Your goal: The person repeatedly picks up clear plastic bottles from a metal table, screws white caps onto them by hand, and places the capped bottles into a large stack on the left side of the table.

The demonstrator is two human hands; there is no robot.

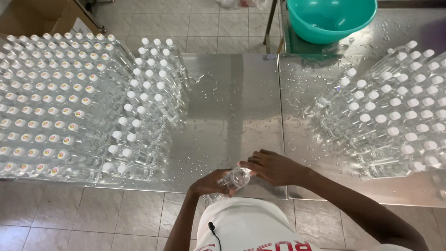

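A clear plastic bottle is held over the near edge of the wet steel table. My left hand grips the bottle's body from below. My right hand closes over its top end, so the cap is mostly hidden under the fingers. On the table's left stands a large block of clear capped bottles, several with coloured marks on their white caps. On the right stands another group of white-capped bottles.
A teal plastic basin sits on a second wet steel surface at the back. A cardboard box stands at the back left on the tiled floor. Water drops cover the table's middle between the two bottle groups.
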